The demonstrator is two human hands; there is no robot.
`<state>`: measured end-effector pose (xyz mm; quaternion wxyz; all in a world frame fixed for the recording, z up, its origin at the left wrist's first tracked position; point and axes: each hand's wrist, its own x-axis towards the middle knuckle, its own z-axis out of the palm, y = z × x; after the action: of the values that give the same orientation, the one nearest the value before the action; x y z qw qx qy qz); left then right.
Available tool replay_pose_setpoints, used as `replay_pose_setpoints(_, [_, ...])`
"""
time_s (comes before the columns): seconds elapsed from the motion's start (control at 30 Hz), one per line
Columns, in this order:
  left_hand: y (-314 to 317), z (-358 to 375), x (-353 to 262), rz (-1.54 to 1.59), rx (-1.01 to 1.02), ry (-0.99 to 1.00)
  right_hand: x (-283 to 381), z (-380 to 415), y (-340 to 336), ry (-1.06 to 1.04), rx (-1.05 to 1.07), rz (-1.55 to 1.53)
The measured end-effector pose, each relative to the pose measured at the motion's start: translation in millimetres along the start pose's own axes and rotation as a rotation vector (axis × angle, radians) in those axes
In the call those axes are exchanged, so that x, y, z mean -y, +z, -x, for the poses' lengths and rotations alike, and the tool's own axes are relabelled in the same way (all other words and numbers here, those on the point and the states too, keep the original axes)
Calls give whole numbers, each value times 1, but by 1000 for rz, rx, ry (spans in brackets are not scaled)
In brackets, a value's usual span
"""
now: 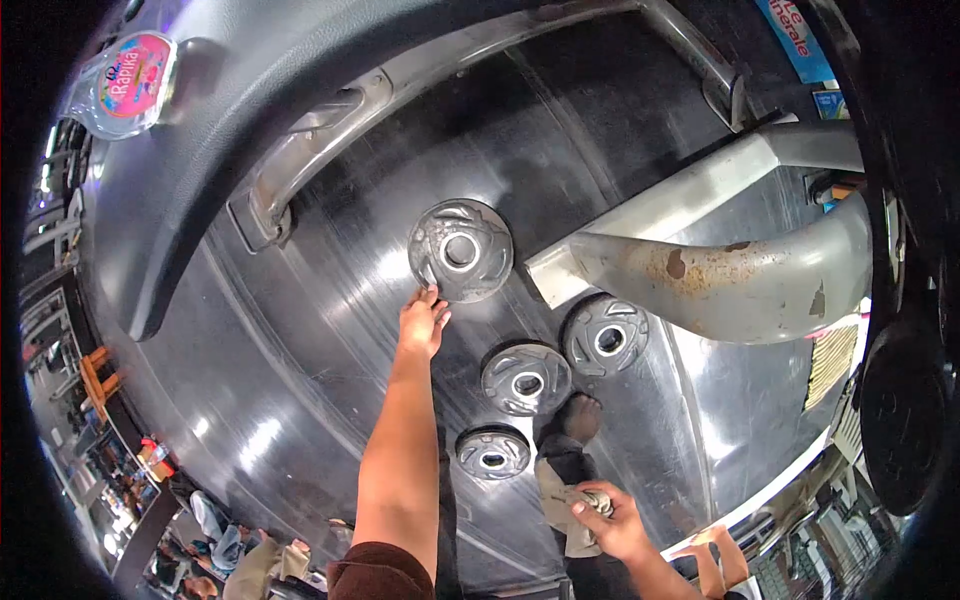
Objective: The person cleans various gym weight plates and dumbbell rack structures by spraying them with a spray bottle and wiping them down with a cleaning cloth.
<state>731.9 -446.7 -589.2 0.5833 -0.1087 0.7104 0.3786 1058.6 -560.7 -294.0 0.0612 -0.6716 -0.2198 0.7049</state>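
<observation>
My left hand (425, 322) reaches out to the lower-left rim of the largest grey weight plate (484, 215). Its fingers are closed at that rim, one fingertip lying over the edge. Crumpled in my closed right hand (622, 528) is a beige-grey cloth (565, 535), part of it hanging below the fingers. Between the two hands, several smaller weight plates lie on the dark floor: one (604, 340) by the metal frame, a middle one (526, 380), and the smallest (492, 454) nearest me. A dark foot (580, 417) is beside the middle plate.
A grey metal frame with a rusty curved part (740, 280) juts in from the right. A black padded piece (250, 110) and a curved metal bar (340, 135) cross the top. A Rapika plastic cup (130, 85) sits upper left. People (250, 570) are at lower left.
</observation>
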Motion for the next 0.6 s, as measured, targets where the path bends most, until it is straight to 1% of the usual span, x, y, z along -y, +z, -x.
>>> replay_pose_setpoints(0.07, [6,12,5,-173,-70,123,-1,2,-3,10,-8,1])
replay_pose_setpoints(0.1, [2,-3,38,-299,-240,424,-1,2,-5,15,-14,-2])
replay_pose_setpoints(0.2, [17,36,98,-564,-164,739,-6,3,-8,-9,-39,-3])
replay_pose_setpoints(0.27, [24,78,144,-1215,73,779,-5,4,-10,-27,-48,-30])
replay_pose_setpoints(0.33, [42,132,184,-1569,192,551,1,6,-10,-31,-47,-85])
replay_pose_setpoints(0.4, [34,146,230,-1763,252,558,-2,7,-12,-19,-48,-62])
replay_pose_setpoints(0.43, [35,147,236,-1784,259,548,-4,7,-13,-10,-51,-51])
replay_pose_setpoints(0.53, [35,141,246,-1875,204,681,-6,11,-15,-6,-46,-27])
replay_pose_setpoints(0.57, [34,131,254,-1855,108,792,-3,12,-15,2,-52,-4])
replay_pose_setpoints(0.6, [34,121,255,-1848,109,750,-3,12,-16,23,-50,2])
